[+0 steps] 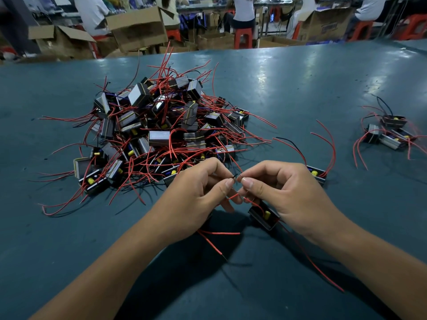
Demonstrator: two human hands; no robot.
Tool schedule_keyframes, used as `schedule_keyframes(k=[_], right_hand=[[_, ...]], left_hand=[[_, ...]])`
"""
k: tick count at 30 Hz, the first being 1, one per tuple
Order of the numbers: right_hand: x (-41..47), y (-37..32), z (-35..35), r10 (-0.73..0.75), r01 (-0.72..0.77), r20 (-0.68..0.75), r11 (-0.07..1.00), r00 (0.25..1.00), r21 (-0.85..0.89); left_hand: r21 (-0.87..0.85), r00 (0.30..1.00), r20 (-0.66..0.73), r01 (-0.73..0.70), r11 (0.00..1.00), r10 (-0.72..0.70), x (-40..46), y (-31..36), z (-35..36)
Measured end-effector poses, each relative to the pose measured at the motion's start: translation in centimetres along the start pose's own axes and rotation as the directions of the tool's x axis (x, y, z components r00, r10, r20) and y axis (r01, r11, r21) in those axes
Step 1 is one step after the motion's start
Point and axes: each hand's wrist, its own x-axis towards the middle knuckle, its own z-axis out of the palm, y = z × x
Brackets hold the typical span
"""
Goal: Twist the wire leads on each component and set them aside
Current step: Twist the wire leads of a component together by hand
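Both hands meet low over the teal counter (300, 93), a smooth, glossy surface that catches the overhead light. The left hand (198, 190) pinches the bare end of a wire lead between thumb and forefinger, and the right hand (277, 190) does the same from the other side, the fingertips nearly touching. The pinched lead ends (236, 177) sit right between them, thin and dark at the tips, red lower down. Under the right palm hangs the component in work (264, 215), a small black rectangular block with a yellow cylindrical part on its face. Three red leads (212, 243) trail from it across the counter toward the person.

Just behind the right hand lies one single component (317, 175), same black body and yellow part, with long red leads arcing up and one black lead beside them. Beyond the left hand rises the unsorted heap (161, 130), dozens of blocks, too tangled to count, some showing grey metallic laminated faces with a yellow band, all bristling with thin red wires. Far right, well apart, sits the set-aside group (390, 132), about four components lying close together.

Past the counter's far edge stand open brown cardboard boxes (138, 28), at least six, and red plastic stools (242, 38) with seated people.
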Motion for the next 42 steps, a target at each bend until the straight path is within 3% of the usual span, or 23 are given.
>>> schedule_keyframes(k=[9,14,22,42], right_hand=[[-0.1,0.0,0.3,-0.01,0.012,-0.044,0.999,0.999,0.046],[0.0,-0.2,0.6,-0.009,0.02,-0.105,0.995,0.994,0.102],[-0.1,-0.6,0.7,-0.008,0.017,-0.127,0.997,0.992,0.073],[-0.2,-0.4,0.9,-0.059,0.062,-0.176,0.998,0.983,0.016]], left_hand=[[0.017,1.0,-0.01,-0.008,1.0,0.008,0.0,-0.2,0.1],[0.056,0.992,-0.102,-0.069,0.996,0.075,0.2,-0.3,0.6],[-0.01,0.978,-0.199,-0.061,0.998,0.058,0.2,-0.4,0.6],[-0.011,0.972,-0.226,-0.063,0.998,0.059,0.2,0.3,1.3]])
